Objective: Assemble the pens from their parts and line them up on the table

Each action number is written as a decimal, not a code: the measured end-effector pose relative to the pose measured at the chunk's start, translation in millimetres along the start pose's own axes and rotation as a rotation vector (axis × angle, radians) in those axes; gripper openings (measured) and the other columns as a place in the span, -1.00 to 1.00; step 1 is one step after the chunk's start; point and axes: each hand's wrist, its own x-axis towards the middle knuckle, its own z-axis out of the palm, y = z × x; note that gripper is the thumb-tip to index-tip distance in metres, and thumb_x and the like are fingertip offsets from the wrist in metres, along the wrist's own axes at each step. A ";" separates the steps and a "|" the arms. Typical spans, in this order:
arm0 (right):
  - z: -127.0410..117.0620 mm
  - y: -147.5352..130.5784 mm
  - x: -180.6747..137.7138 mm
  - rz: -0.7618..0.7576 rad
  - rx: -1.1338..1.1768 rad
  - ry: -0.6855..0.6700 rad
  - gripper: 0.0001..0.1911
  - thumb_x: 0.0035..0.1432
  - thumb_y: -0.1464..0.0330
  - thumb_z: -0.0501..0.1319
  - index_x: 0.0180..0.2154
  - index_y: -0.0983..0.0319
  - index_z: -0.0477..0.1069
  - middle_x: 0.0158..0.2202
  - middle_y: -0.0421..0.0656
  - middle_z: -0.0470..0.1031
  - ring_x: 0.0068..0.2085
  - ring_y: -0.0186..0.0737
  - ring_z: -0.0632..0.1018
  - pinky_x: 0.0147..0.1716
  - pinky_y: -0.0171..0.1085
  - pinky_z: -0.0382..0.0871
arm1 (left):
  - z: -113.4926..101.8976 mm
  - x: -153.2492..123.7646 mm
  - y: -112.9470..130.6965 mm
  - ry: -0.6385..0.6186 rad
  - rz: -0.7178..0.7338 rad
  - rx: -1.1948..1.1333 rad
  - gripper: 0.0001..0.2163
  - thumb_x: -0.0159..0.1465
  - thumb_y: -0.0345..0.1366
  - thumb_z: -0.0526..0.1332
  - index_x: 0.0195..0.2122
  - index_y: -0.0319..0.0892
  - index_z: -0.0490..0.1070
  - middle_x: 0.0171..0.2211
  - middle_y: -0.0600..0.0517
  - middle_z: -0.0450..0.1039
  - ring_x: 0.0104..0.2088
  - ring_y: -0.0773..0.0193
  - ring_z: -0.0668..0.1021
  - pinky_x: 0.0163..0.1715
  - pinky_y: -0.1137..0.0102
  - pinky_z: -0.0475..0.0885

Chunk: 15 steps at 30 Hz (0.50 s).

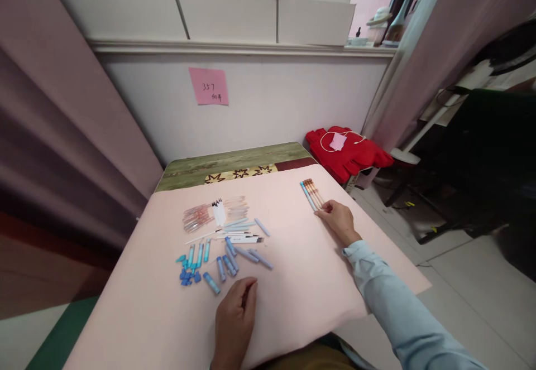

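My right hand (338,220) reaches out to a small row of assembled pens (312,192) at the right of the pink table cover (293,280). Its fingertips are pinched at the near end of the pens, touching them. My left hand (237,314) rests on the cover near the front edge, fingers curled loosely, holding nothing that I can see. Just beyond it lie loose pen parts: blue barrels (234,255), small blue caps (188,274), white refills (240,238) and clear tubes (209,214).
The table stands against a white wall with a pink note (208,86). A red cloth bundle (347,149) lies off the table's far right corner. A curtain (62,135) hangs on the left; dark furniture stands at the right.
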 end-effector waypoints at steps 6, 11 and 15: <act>2.1 -0.5 0.4 0.020 -0.023 0.020 -0.69 -0.01 0.06 0.33 -0.33 0.14 0.53 -0.38 -0.22 0.58 -0.35 -0.20 0.52 -0.46 -0.31 0.12 | 1.3 -1.0 -1.6 0.006 0.004 0.006 -0.79 0.34 -0.18 0.13 -0.24 -0.11 0.52 -0.30 0.01 0.61 -0.31 0.22 0.63 -0.30 0.40 0.52; 2.1 1.9 -0.5 0.028 0.015 0.032 -0.69 -0.02 0.06 0.33 -0.34 0.14 0.53 -0.40 -0.22 0.58 -0.36 -0.20 0.51 -0.45 -0.31 0.13 | 2.2 -0.8 -2.4 0.020 0.020 0.017 -0.80 0.34 -0.18 0.14 -0.25 -0.11 0.53 -0.31 0.03 0.61 -0.32 0.23 0.63 -0.30 0.40 0.52; -1.5 8.4 0.7 0.000 0.133 0.012 -0.69 -0.01 0.06 0.30 -0.37 0.15 0.55 -0.44 -0.22 0.56 -0.40 -0.21 0.52 -0.43 -0.31 0.19 | 2.8 -0.5 -2.5 0.016 0.010 0.026 -0.80 0.33 -0.18 0.14 -0.25 -0.10 0.53 -0.31 0.03 0.61 -0.32 0.22 0.63 -0.30 0.41 0.53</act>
